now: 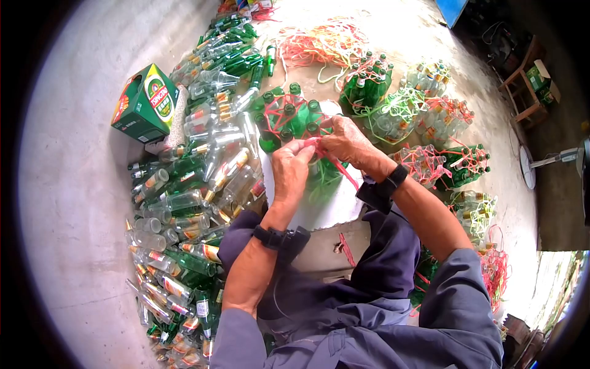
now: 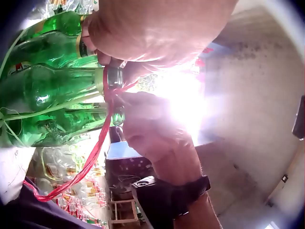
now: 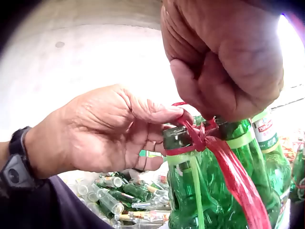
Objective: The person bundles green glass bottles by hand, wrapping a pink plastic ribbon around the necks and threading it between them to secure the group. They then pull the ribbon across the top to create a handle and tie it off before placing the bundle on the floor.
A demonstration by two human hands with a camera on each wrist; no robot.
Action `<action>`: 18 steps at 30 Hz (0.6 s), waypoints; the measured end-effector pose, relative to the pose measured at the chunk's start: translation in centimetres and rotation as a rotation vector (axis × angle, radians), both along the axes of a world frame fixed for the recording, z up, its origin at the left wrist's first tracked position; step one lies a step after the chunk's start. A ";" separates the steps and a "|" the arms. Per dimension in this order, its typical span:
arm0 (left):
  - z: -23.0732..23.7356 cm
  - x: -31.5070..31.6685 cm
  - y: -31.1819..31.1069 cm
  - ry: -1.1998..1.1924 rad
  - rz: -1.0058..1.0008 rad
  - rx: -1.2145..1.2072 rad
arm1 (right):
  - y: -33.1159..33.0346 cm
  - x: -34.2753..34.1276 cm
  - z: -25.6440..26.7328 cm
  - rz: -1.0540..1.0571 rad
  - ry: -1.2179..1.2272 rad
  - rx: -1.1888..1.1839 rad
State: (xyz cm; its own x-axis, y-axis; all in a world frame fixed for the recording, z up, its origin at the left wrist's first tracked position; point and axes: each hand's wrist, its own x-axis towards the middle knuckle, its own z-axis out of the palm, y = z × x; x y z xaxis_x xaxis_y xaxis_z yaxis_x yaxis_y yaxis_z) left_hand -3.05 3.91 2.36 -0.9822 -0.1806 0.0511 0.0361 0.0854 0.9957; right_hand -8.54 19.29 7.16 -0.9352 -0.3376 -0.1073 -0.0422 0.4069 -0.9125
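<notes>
A bundle of green glass bottles (image 1: 267, 140) stands upright on a white sheet (image 1: 341, 212) in front of the person. Red plastic strapping (image 3: 238, 179) is knotted at the bottle necks, its loose tail hanging down. Pale green strapping (image 3: 198, 191) also runs around the bottles. At the nearest neck, the left hand (image 1: 289, 172) pinches the red strapping between thumb and fingers, as the right wrist view shows. Beside it, the right hand (image 1: 353, 144) has its fingers curled tightly on the red strapping at the knot, partly hiding it.
Loose green and clear bottles (image 1: 184, 203) lie piled on the left. A green Tsingtao box (image 1: 147, 104) stands by the wall. Tied bottle bundles (image 1: 393, 114) line the right side, and tangled red strapping (image 1: 326, 43) lies ahead. A fan (image 1: 527, 166) stands far right.
</notes>
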 end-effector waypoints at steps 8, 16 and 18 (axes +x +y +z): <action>1.1 0.4 -0.2 -0.045 -0.055 0.032 | 0.6 0.3 0.5 0.004 -0.278 -0.272; 1.6 0.9 -0.3 -0.050 0.031 0.018 | 0.7 0.0 0.0 0.043 -0.426 -0.418; 1.7 0.8 -0.3 -0.079 0.032 0.054 | 0.7 0.2 0.3 0.043 -0.330 -0.260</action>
